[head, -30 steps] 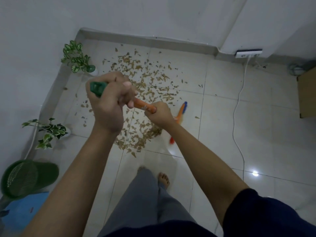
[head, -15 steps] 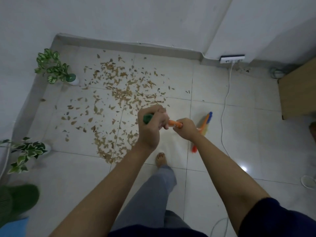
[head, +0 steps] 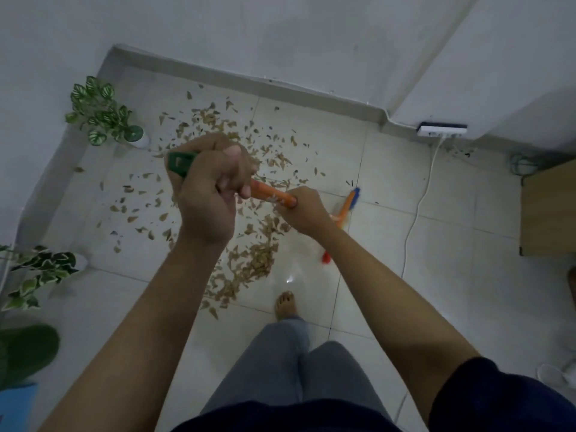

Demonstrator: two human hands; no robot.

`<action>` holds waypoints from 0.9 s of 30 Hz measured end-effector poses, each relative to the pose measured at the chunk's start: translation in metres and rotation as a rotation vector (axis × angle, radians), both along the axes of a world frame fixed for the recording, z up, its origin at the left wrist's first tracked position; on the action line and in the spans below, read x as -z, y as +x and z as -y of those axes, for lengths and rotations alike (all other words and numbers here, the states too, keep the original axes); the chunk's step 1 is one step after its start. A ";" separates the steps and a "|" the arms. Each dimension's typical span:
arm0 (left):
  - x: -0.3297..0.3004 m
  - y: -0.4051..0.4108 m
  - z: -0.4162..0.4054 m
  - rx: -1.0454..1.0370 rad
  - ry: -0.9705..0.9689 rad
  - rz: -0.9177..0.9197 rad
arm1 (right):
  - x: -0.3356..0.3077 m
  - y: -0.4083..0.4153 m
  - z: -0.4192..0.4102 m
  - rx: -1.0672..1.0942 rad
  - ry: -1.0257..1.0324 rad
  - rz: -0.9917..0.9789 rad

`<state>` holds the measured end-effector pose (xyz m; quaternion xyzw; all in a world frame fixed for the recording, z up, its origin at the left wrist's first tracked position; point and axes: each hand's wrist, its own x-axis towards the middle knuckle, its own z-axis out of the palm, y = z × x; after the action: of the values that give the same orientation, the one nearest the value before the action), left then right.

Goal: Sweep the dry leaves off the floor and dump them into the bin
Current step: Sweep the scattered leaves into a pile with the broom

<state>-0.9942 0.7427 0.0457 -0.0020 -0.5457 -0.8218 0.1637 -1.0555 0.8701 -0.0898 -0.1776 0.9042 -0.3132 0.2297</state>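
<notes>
Dry brown leaves (head: 249,263) lie scattered over the tiled floor in the corner, thickest in a heap just in front of my bare foot. I hold a broom with an orange handle (head: 271,194) and a green end cap (head: 179,162). My left hand (head: 208,194) grips the top of the handle near the cap. My right hand (head: 304,212) grips the handle lower down. The broom's multicoloured head (head: 344,213) rests on the floor right of the heap, partly hidden behind my right hand. A green bin (head: 25,353) lies at the left edge, blurred.
Two potted plants stand along the left wall, one in the corner (head: 99,115) and one nearer (head: 40,272). A white power strip (head: 442,130) with a cable (head: 414,219) runs down the floor on the right. A wooden cabinet (head: 548,210) stands at the right edge.
The view has swung back left and my hands with the broom have risen towards the camera. The broom head sits a little right of the leaf heap, much as before.
</notes>
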 end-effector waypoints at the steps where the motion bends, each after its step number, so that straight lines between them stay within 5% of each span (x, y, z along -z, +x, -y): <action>1: -0.001 -0.005 -0.007 0.009 0.017 0.009 | -0.003 -0.006 -0.010 0.007 0.028 -0.017; 12: 0.067 -0.032 -0.103 0.190 -0.141 0.279 | 0.064 -0.058 -0.131 0.019 0.379 0.160; 19: 0.084 -0.051 -0.076 -0.097 -0.095 0.383 | 0.088 -0.086 -0.067 -0.086 0.330 0.183; 27: 0.038 -0.071 -0.030 -0.489 -0.127 0.209 | 0.050 -0.111 0.035 -0.392 0.134 0.058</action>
<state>-1.0655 0.7723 0.0077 0.2041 -0.5943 -0.7179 0.2996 -1.1669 0.8351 -0.1394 -0.3253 0.8643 -0.2065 0.3233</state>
